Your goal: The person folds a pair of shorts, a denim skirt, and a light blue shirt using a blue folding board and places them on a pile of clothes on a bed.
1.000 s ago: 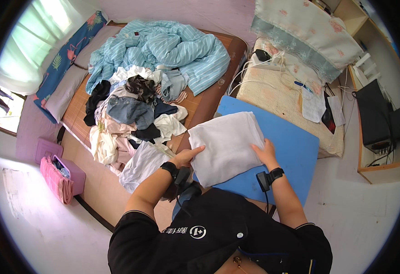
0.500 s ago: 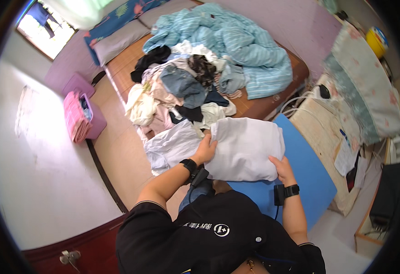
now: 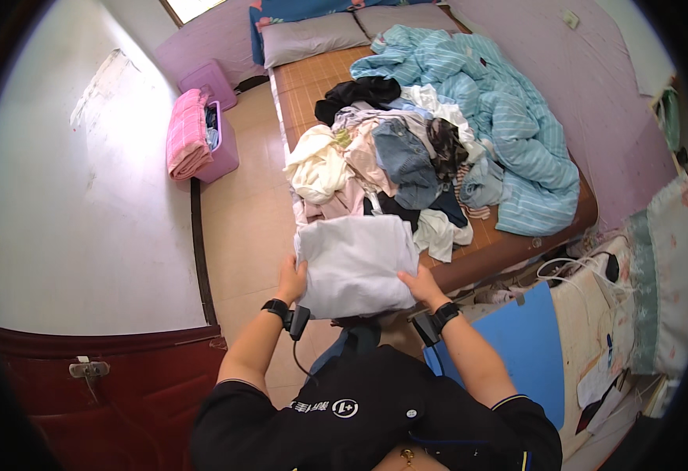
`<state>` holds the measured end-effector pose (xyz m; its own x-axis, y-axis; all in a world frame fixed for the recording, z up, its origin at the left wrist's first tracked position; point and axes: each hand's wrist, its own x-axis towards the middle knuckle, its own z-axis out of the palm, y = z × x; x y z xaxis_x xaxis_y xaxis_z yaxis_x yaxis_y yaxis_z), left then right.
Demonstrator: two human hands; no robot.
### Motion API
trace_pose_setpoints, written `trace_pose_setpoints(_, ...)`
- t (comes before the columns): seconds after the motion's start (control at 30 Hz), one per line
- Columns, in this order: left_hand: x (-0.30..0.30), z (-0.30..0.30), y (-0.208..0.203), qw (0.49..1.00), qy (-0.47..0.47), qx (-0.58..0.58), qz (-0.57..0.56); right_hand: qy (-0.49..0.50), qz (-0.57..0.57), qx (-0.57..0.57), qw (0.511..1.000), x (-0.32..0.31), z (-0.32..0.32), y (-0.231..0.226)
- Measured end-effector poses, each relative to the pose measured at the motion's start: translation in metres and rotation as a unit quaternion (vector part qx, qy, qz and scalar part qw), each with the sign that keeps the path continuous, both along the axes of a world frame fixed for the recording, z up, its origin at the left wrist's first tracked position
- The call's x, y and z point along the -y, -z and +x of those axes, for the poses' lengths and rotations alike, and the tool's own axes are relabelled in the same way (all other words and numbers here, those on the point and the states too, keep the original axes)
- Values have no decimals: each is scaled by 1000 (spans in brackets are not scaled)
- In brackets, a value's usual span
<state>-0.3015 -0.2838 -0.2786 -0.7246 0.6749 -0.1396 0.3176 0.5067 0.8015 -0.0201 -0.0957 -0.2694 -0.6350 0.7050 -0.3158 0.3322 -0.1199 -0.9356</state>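
A folded pale grey-white cloth (image 3: 357, 267) is held up flat between my hands, in front of the bed's near end. My left hand (image 3: 292, 279) grips its left edge, thumb on top. On the opposite edge my right hand (image 3: 420, 284) grips it the same way. Whether it is a garment or a sheet cannot be told from the folds. Just beyond it lies a loose heap of clothes, with a cream garment (image 3: 318, 166), a blue denim piece (image 3: 406, 161) and a black garment (image 3: 355, 97). The cloth hides the heap's near edge.
The bed (image 3: 312, 85) carries a crumpled light-blue striped quilt (image 3: 528, 157) and grey pillows (image 3: 312, 39). To my right stands a blue board (image 3: 516, 353) beside a cluttered table with cables. A purple storage box (image 3: 222, 153) with a pink blanket (image 3: 188, 137) sits on the floor at left.
My hands have carried the folded cloth from over the blue board to the left, before the bed. My view has turned right. The lavender garment by my left hand no longer shows.
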Motion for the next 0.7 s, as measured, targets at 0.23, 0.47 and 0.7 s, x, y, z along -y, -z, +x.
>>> trace_pose_setpoints(0.23,-12,14,23,958,48,-164,-230,-15,221,314,923,15,-15,40)
trace_pose_setpoints(0.47,-43,68,-15,912,279,-257,-157,-112,477,192,850,30,-34,18)
trace_pose_setpoints(0.7,-31,53,28,899,222,-172,-337,-168,363,293,869,31,-32,64)
